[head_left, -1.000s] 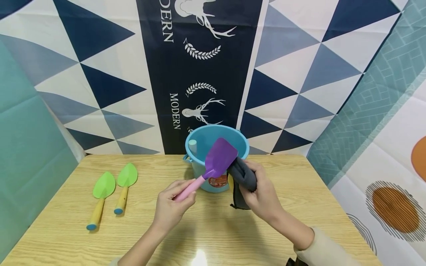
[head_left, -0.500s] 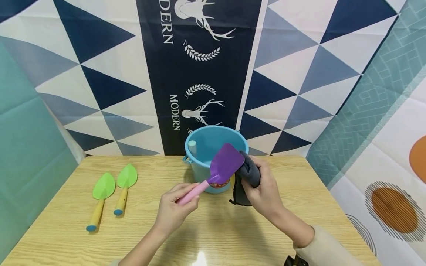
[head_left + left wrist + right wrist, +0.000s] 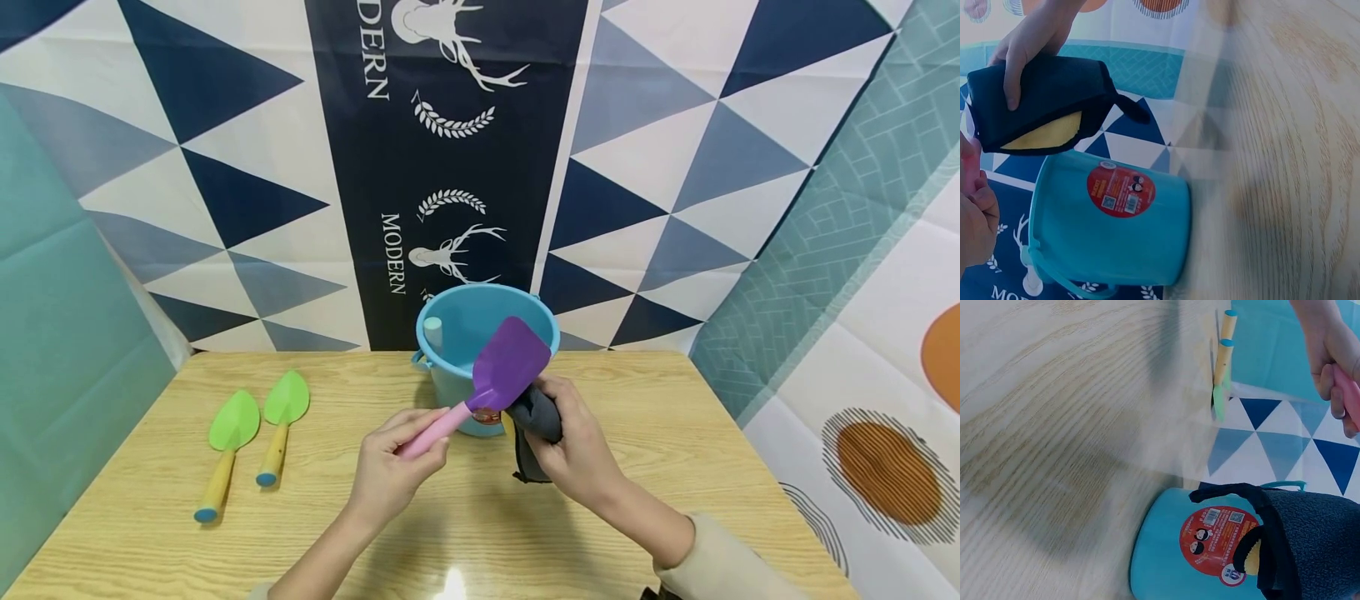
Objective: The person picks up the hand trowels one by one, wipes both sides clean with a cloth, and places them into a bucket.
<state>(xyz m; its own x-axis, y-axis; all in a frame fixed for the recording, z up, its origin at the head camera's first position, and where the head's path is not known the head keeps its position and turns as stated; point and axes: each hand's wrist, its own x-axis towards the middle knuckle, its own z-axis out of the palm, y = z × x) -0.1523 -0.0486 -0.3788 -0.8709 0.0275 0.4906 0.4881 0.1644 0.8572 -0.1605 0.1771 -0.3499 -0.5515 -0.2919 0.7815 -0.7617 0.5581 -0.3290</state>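
My left hand grips the pink handle of a toy shovel, its purple blade raised up and to the right. With my right hand I hold a folded dark grey cloth, yellow on its inner side, at the lower right edge of the blade. Part of the cloth hangs loose below my fingers. Behind the blade stands a blue bucket, partly hidden by it. In the left wrist view the cloth is seen from the side, my right thumb lying across it.
Two green trowels with yellow handles and blue end caps lie at the left of the wooden table. A pale cylindrical object shows inside the bucket's left side. A patterned cloth backdrop hangs behind the table.
The cloth and my right hand moved slightly right, then back left and down along the blade's edge. The shovel shifted a little to the right from its first position.
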